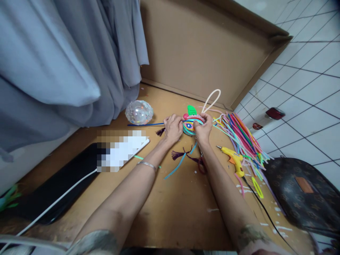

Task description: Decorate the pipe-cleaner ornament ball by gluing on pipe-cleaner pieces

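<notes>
Two hands (174, 129) (204, 129), ornament (189, 126) partly covered

"What's at the back?"
"Cardboard (207, 46), with a curtain (66, 39) hanging to its left."
"And on the right?"
"A dark bag (305, 200), near white tiles (297, 92)."
"Lower left?"
"A white cord (53, 204) crosses a black slab (75, 170)."

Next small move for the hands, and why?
Probably have the left hand bend the blue strip along the colourful ornament's curve: a long straight length of it sticks out past that hand, away from the ornament, while the right hand holds the ornament.
</notes>
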{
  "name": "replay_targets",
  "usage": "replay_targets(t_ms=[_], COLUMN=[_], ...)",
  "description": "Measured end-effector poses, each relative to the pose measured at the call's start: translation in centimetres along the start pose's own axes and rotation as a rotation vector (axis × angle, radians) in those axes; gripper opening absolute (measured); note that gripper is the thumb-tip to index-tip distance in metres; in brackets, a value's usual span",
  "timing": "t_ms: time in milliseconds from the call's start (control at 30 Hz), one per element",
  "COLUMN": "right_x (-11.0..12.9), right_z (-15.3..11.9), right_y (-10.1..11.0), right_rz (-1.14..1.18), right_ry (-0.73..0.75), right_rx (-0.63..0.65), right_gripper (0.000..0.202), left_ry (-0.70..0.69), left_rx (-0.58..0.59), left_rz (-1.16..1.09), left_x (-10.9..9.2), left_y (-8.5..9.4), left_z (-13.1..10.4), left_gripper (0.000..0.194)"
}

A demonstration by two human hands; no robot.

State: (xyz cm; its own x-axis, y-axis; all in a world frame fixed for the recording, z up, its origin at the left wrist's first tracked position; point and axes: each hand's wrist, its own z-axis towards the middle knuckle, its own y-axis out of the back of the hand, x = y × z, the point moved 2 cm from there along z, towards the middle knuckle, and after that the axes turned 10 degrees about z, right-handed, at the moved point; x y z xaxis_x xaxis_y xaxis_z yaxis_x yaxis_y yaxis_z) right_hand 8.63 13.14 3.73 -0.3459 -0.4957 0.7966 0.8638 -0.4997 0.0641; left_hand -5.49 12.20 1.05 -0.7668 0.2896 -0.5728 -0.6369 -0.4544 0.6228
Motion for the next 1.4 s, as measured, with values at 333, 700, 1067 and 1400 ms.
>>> replay_targets(t_ms=[333, 700, 1067, 1400], right_x=[-0.41, -0.82, -0.2, -0.98], right_z=[0.47, 0.98, 0.92, 0.99], right_y=[0.03, 0.23, 0.19, 0.11], right_rz=[0.082, 0.212, 0.225, 0.161], right_ry=[-0.082, -0.159, -0.171, -0.093], right_rx=[-0.008, 0.022, 0.005, 0.037], right_gripper=[0.033, 0.028, 0.03, 0.033], left_ry=[-0.024, -0.066, -0.086, -0.09], left_rx=[-0.026, -0.048, -0.051, -0.058], left_rz=[-0.067, -0.012, -0.005, -0.006], left_x=[0.23, 0.15, -0.14, -0.14], left_y=[0.09, -0.03, 0.25, 0.1], left_z=[0.05, 0.19, 0.14, 0.18], left_gripper=[0.028, 0.032, 0.033, 0.031])
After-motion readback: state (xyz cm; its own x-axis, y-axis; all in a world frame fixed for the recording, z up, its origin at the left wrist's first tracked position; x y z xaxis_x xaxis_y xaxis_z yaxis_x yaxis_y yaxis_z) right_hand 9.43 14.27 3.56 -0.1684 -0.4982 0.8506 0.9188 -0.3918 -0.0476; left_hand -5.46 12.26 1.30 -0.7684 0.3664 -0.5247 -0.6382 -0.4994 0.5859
